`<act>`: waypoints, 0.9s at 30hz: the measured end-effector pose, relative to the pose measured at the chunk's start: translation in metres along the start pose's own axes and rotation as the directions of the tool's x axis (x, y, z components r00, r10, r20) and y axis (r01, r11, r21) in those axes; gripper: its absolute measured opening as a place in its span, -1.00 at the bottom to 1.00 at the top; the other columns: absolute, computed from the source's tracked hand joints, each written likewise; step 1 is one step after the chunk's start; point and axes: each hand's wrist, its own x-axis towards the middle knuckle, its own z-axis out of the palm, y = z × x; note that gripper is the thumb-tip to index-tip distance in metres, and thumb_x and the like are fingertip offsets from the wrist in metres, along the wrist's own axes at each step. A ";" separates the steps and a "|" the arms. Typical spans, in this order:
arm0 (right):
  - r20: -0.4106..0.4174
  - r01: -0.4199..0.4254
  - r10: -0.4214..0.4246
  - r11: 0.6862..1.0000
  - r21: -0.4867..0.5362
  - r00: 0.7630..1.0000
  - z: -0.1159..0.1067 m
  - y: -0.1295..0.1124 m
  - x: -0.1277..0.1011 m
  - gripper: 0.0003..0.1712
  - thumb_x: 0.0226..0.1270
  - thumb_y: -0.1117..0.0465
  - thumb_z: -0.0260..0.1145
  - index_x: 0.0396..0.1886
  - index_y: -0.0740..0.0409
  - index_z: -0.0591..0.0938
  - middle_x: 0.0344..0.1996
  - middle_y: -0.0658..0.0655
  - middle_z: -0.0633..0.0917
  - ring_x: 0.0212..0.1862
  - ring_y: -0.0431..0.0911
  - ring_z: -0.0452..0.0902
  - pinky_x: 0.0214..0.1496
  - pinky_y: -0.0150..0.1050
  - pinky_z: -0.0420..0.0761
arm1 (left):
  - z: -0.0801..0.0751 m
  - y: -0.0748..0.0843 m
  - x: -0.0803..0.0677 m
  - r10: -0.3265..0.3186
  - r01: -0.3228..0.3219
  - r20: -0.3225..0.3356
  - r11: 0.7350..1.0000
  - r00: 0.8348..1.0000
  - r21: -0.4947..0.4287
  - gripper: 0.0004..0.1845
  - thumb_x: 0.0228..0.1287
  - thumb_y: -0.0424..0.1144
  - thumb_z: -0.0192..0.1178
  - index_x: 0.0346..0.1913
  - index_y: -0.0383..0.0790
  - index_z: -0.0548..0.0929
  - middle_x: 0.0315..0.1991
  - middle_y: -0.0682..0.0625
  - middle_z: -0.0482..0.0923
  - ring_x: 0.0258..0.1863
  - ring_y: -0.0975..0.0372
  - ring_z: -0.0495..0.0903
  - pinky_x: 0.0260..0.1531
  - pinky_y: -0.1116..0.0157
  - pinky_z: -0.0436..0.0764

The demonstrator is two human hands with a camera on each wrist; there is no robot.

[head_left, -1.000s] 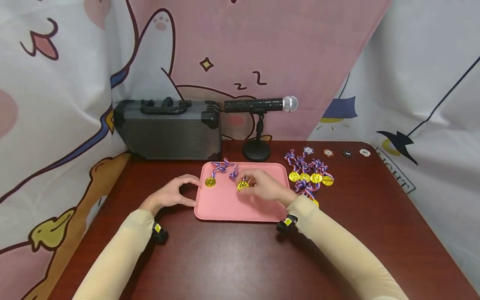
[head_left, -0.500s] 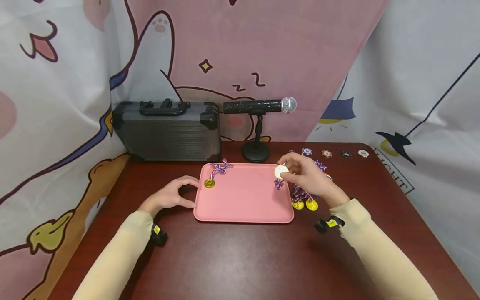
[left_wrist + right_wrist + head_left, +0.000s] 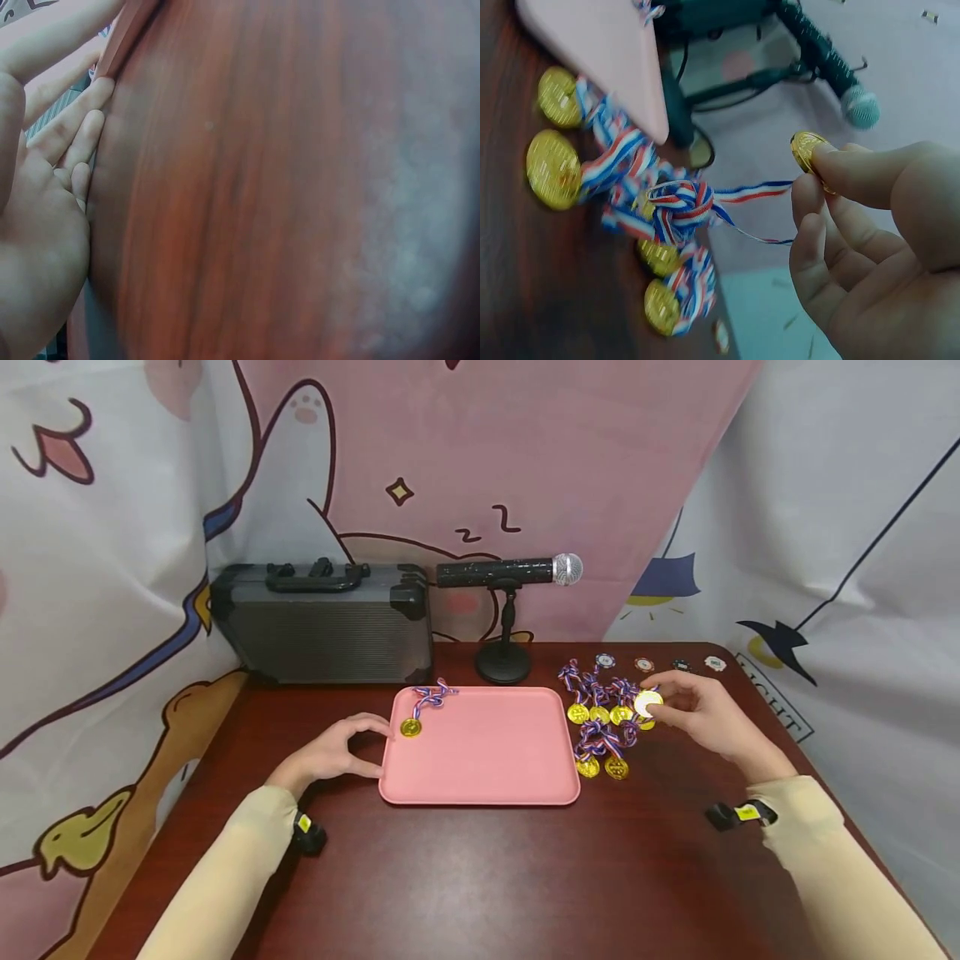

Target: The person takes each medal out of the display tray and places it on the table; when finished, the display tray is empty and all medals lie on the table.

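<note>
My right hand (image 3: 708, 717) pinches a gold medal (image 3: 648, 704) by its disc between thumb and fingers, above the right side of the table. In the right wrist view, the knotted red, white and blue ribbon (image 3: 681, 204) of this medal hangs beside several gold medals (image 3: 553, 169) on the table. My left hand (image 3: 333, 750) touches the left rim of a pink tray (image 3: 480, 756), its thumb and fingers spread apart. One gold medal (image 3: 411, 727) with a knotted ribbon lies in the tray's far left corner.
Behind the tray, a dark hard case (image 3: 322, 635) stands at the left. A microphone (image 3: 510, 572) rests on a black stand (image 3: 503, 662) beside it. Several poker chips (image 3: 643, 665) form a row near the table's back right edge. Printed cloth hangs around the table.
My right hand has lifted a medal off the tray and carried it right, over the medals on the table. My left hand stays at the tray's left rim.
</note>
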 end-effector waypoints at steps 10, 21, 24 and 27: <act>-0.063 0.025 -0.020 0.997 0.068 0.998 -0.010 0.014 -0.012 -0.54 0.37 0.44 0.44 0.24 0.24 0.60 -0.20 0.25 0.72 -0.31 -0.21 0.73 -0.31 -0.35 0.71 | 0.000 0.003 0.000 -0.007 0.007 0.002 1.000 1.000 0.000 -0.33 -0.10 -0.14 0.74 0.16 -0.06 0.73 0.26 -0.04 0.58 0.36 0.02 0.41 0.47 -0.19 0.23; -0.114 -0.015 0.020 0.999 0.048 0.993 -0.017 0.010 -0.013 -0.56 0.38 0.45 0.44 0.22 0.21 0.62 -0.18 0.14 0.73 -0.30 -0.25 0.73 -0.32 -0.37 0.71 | 0.000 0.003 0.000 -0.016 0.016 0.003 1.000 1.000 0.005 -0.33 -0.08 -0.14 0.73 0.18 -0.05 0.73 0.27 -0.04 0.58 0.37 0.02 0.41 0.48 -0.19 0.20; -0.059 -0.008 0.010 0.999 0.036 0.998 -0.009 0.024 -0.020 -0.56 0.39 0.45 0.42 0.23 0.24 0.61 -0.19 0.24 0.74 -0.33 -0.21 0.72 -0.34 -0.30 0.71 | 0.000 0.002 -0.001 -0.010 0.010 0.003 1.000 1.000 0.004 -0.34 -0.09 -0.13 0.73 0.17 -0.05 0.73 0.27 -0.03 0.58 0.37 0.02 0.41 0.47 -0.20 0.21; -0.003 -0.017 0.017 1.000 0.006 1.000 0.004 0.036 -0.027 -0.58 0.40 0.42 0.44 0.21 0.21 0.64 -0.21 0.23 0.76 -0.33 -0.09 0.72 -0.35 -0.26 0.71 | 0.000 0.000 0.000 -0.007 0.006 0.003 1.000 1.000 0.007 -0.34 -0.09 -0.13 0.73 0.16 -0.04 0.74 0.26 -0.03 0.58 0.36 0.03 0.41 0.47 -0.20 0.22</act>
